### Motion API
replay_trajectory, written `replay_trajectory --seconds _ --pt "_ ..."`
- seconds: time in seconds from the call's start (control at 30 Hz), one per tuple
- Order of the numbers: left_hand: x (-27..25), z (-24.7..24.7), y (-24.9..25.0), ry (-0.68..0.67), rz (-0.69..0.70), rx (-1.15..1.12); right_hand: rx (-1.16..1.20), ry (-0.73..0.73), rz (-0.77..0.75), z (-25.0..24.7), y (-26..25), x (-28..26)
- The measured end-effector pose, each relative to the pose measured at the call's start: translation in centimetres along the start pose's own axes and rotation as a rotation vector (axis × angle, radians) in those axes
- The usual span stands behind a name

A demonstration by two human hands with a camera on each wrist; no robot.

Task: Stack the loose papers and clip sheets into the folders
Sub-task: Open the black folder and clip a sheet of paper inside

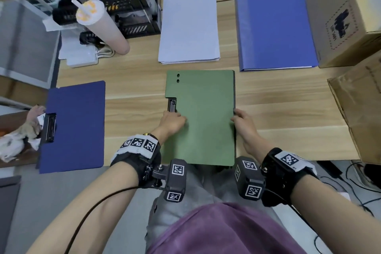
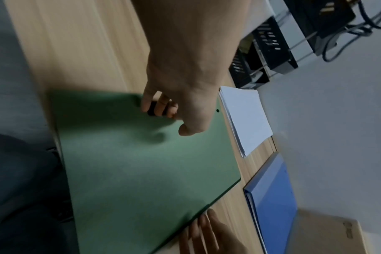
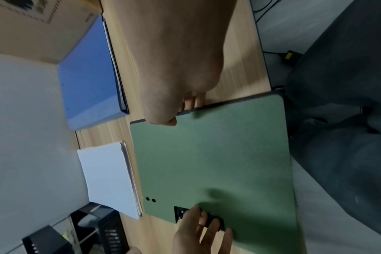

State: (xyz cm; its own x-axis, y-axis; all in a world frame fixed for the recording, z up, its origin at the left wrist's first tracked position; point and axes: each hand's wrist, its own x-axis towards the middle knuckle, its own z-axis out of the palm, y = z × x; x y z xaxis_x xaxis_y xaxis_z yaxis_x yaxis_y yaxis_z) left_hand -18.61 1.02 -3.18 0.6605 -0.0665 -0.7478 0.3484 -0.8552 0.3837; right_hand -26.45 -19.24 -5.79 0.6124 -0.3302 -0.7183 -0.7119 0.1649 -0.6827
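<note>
Lying closed at the middle of the table's near edge, the green folder (image 1: 203,115) overhangs that edge slightly. The left hand (image 1: 172,120) curls its fingers round the black clip (image 1: 172,105) on the folder's left side, thumb resting on the cover. The right hand (image 1: 241,121) grips the folder's right edge, fingers tucked under it. Just beyond, toward the table's far edge, sits a white paper stack (image 1: 188,27), with a light blue folder (image 1: 274,28) beside it. A dark blue clipboard (image 1: 75,123) lies at the left edge.
</note>
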Motion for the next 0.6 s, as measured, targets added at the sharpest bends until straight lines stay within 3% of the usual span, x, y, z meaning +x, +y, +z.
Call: replay_trajectory --seconds 0.23,0.5,0.6 --pt "0.6 0.4 -0.7 0.224 -0.100 -0.269 0.013 -0.130 0.040 0.3 1.3 0.1" --pt "1.5 0.3 -0.2 0.156 -0.217 -0.553 0.080 -0.114 0.090 -1.5 1.2 0.2" --pt "1.6 -0.2 -0.6 0.114 -0.242 -0.606 0.082 -0.184 0.085 -2.1 0.0 -0.6"
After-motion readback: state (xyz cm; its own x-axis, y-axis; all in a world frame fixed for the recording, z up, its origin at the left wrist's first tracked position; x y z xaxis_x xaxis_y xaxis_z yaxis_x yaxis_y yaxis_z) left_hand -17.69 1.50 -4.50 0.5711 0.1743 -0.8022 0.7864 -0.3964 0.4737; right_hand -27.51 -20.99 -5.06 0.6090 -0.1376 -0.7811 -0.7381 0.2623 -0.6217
